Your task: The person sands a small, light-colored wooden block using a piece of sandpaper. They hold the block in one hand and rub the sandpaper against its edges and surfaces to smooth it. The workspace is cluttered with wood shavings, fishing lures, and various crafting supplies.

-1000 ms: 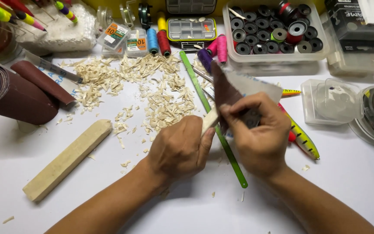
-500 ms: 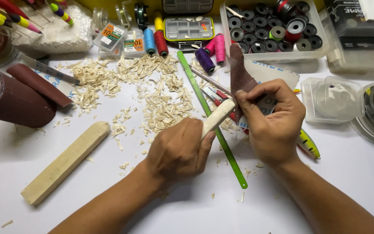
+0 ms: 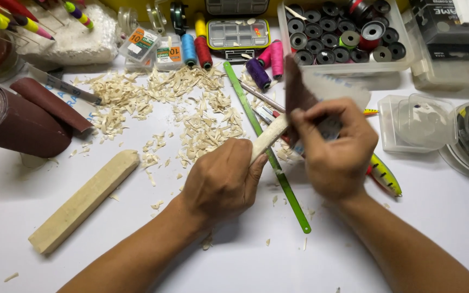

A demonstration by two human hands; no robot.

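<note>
My left hand (image 3: 221,182) grips a small pale carved wooden piece (image 3: 270,138), whose tip sticks out up and to the right. My right hand (image 3: 335,149) holds a folded sheet of brown sandpaper (image 3: 297,95) wrapped against that tip. Both hands hover over the white table, above a green saw blade (image 3: 270,154) lying diagonally. A yellow-green fishing lure (image 3: 385,176) lies just right of my right hand, partly hidden by it.
Wood shavings (image 3: 191,116) cover the table's middle. A long pale wood block (image 3: 82,201) lies at the left, a sandpaper roll (image 3: 25,122) beyond it. Thread spools (image 3: 270,62), a small compartment box (image 3: 238,33), a tub of bobbins (image 3: 343,38) and clear containers (image 3: 416,122) line the back and right.
My right hand has slid the sandpaper up and away along the wooden piece, then shifted slightly right. My left hand has stayed almost in place, still gripping the piece.
</note>
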